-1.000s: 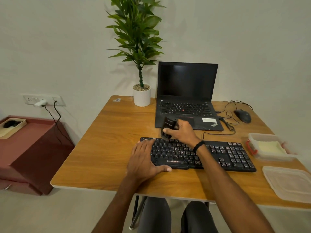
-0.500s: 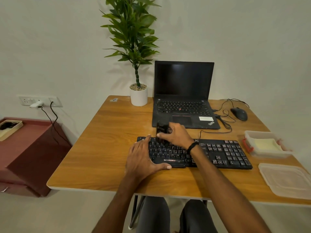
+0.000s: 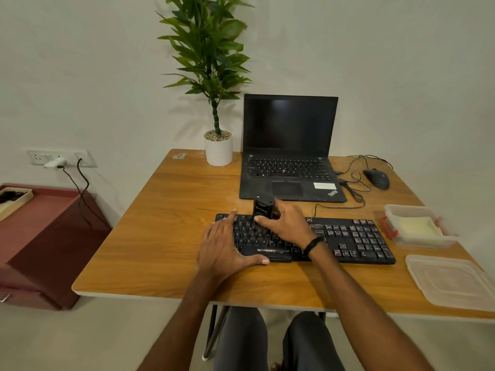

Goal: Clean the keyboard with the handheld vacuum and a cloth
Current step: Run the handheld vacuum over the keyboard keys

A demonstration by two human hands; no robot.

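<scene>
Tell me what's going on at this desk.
A person is vacuuming the black keyboard. The right hand grips the small handheld vacuum, standing upright on the keys left of centre, while the left hand lies flat over the keyboard's left end. The yellow cloth sits in an open container at the right, untouched.

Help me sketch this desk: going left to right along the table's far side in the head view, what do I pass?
Potted plant → laptop → mouse. The loose black cables are left out, since they overlap the laptop's edge and the mouse.
</scene>
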